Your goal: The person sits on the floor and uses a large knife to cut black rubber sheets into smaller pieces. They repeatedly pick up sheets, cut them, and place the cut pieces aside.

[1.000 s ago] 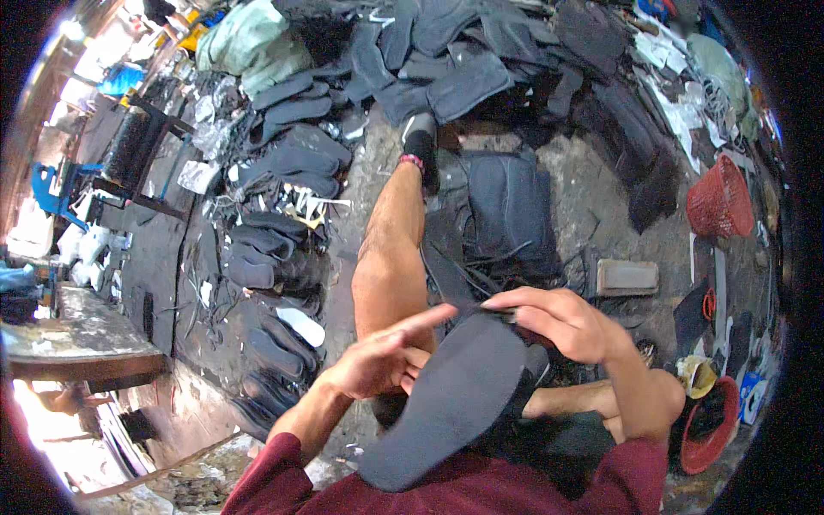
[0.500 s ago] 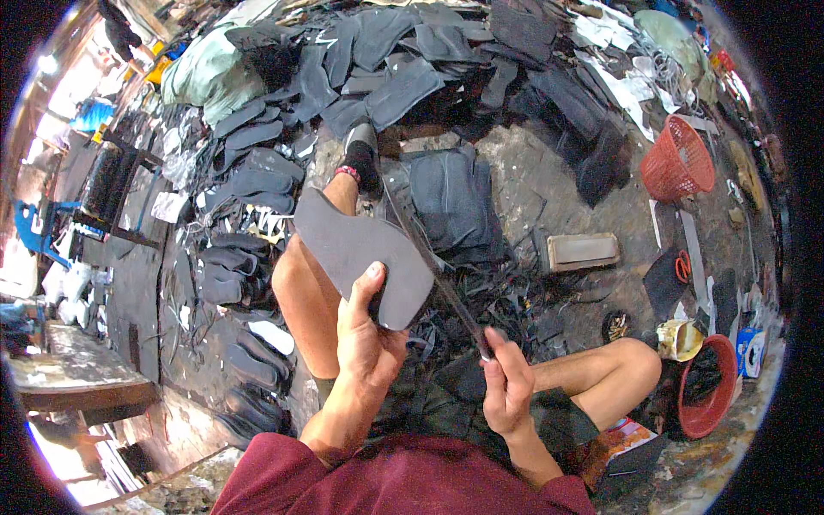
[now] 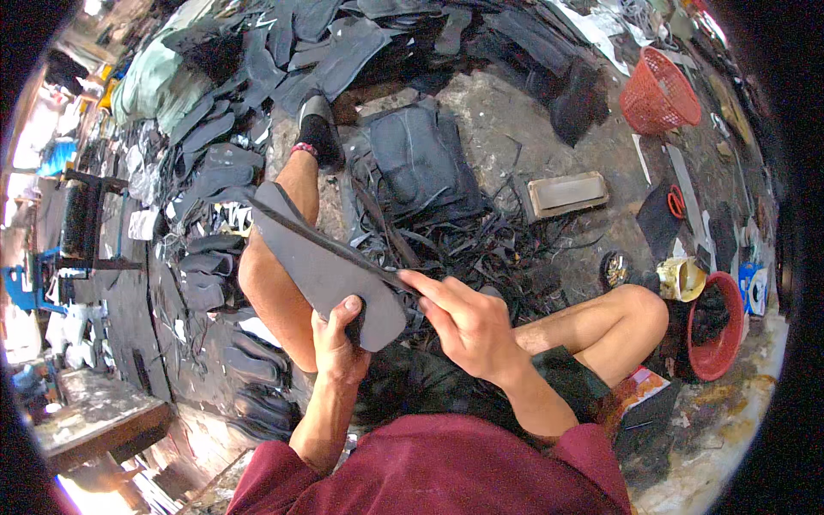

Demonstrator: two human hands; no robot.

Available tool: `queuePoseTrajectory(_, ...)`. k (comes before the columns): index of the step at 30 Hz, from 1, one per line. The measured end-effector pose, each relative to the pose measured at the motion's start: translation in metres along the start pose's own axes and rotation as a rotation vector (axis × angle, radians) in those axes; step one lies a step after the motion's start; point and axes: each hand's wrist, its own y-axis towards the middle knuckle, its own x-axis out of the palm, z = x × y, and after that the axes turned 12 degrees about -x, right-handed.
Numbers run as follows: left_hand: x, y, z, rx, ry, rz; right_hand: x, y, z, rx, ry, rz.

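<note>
A grey shoe sole [image 3: 322,270] is tilted in front of me, gripped at its near end by my left hand [image 3: 340,345], the thumb lying on its flat face. Along the sole's upper right edge runs a dark strip [image 3: 348,251]. My right hand [image 3: 476,330] is closed at the near end of this strip, index finger stretched along it beside the sole's rim. The fingertips partly hide what they pinch. Behind the sole, loose dark scraps [image 3: 459,240] cover the floor between my legs.
A stack of dark sheets [image 3: 421,163] lies ahead, with a pale rectangular block [image 3: 566,195] to its right. Dark soles [image 3: 206,283] are piled leftward. Two red baskets [image 3: 659,93] [image 3: 738,330], red-handled scissors [image 3: 675,202] and a yellowish container [image 3: 682,279] are at right.
My right hand has moved left and up against the sole's edge. The strip, stretched away from the sole before, now lies along its rim. The sole has shifted left, and the view has turned somewhat.
</note>
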Motion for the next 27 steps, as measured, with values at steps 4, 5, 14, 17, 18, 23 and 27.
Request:
queuePoseTrajectory(4, -0.01, -0.001, 0.012, 0.13, 0.134, -0.092, 0.01, 0.013, 0.005, -0.022, 0.25, 0.234)
queuePoseTrajectory(5, -0.014, -0.002, 0.015, 0.173, 0.199, -0.118, 0.007, 0.008, 0.008, 0.069, 0.308, 0.25)
queuePoseTrajectory(14, 0.004, -0.009, 0.031, -0.007, 0.043, -0.075, 0.002, -0.041, 0.014, -0.037, 0.209, 0.192)
queuePoseTrajectory(17, 0.002, -0.012, 0.025, -0.01, 0.025, -0.063, 0.007, -0.058, 0.02, -0.041, 0.153, 0.154)
queuePoseTrajectory(18, 0.002, -0.012, 0.025, -0.008, 0.015, -0.073, 0.007, -0.06, 0.02, -0.065, 0.168, 0.15)
queuePoseTrajectory(23, 0.0, -0.011, 0.023, 0.028, 0.02, -0.096, 0.005, -0.06, 0.018, -0.054, 0.129, 0.126)
queuePoseTrajectory(27, -0.008, -0.011, 0.016, -0.02, 0.105, -0.137, 0.006, -0.029, 0.011, -0.105, 0.145, 0.122)
